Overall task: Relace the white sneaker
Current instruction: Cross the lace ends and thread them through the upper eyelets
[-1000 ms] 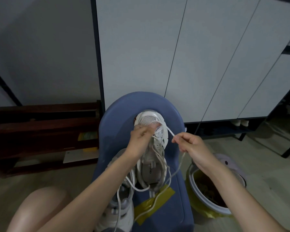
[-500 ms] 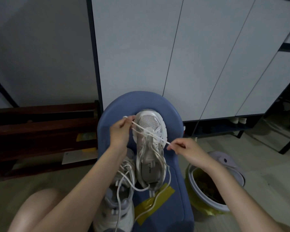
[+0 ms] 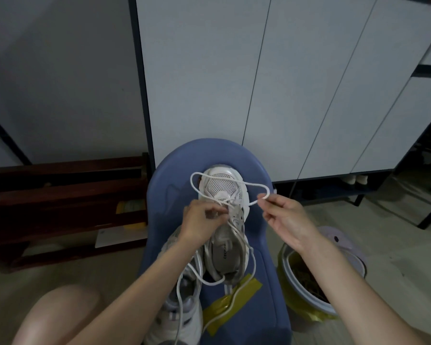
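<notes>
On the blue stool (image 3: 174,195), the white sneaker (image 3: 225,220) lay toe-away; the left hand (image 3: 202,224) pinched lace at its eyelets, the right hand (image 3: 288,217) pinched the lace (image 3: 256,186) end beside it. Threading probably came next.

The white sneaker (image 3: 224,215) has a mesh toe and woven lace (image 3: 197,180); the blue stool (image 3: 256,170) looks smooth, matt plastic.

Bare forearms, seemingly sleeveless
</notes>
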